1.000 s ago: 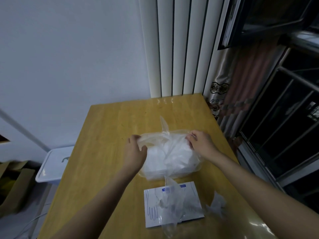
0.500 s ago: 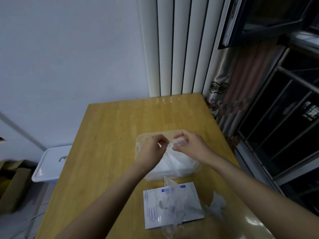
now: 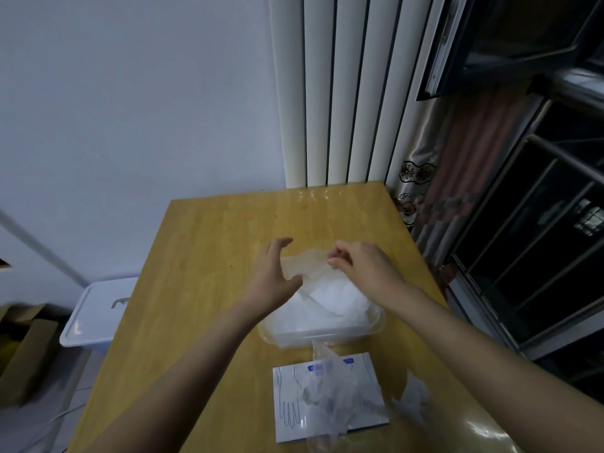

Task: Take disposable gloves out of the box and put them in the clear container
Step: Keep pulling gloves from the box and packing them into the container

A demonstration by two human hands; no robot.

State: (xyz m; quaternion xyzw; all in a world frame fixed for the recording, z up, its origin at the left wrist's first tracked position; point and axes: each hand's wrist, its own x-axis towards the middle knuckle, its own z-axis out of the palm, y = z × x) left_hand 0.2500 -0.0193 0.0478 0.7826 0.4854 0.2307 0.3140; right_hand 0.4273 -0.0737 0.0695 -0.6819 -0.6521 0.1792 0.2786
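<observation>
A clear container (image 3: 327, 338) stands mid-table on the wooden table (image 3: 209, 256), holding a heap of white disposable gloves (image 3: 333, 299). Above its far left corner hangs one thin clear glove (image 3: 305, 264), stretched between my hands. My right hand (image 3: 362, 266) pinches its right end with thumb and fingertips. My left hand (image 3: 274, 276) has its fingers spread and nearly straight, and the glove's left end lies against its palm. The flat white glove box (image 3: 287, 387) lies nearer me, with a crumpled clear glove (image 3: 327, 397) sticking out of it.
A loose clear glove (image 3: 413, 397) lies on the table right of the box. A white lidded bin (image 3: 98, 308) and cardboard boxes (image 3: 26, 348) sit on the floor to the left. White vertical panels (image 3: 340, 93) stand behind the table, with a curtain and dark window on the right.
My hands have risen from the heap toward the container's far side, drawing one glove out between them. My left hand's fingers have spread from a pinch.
</observation>
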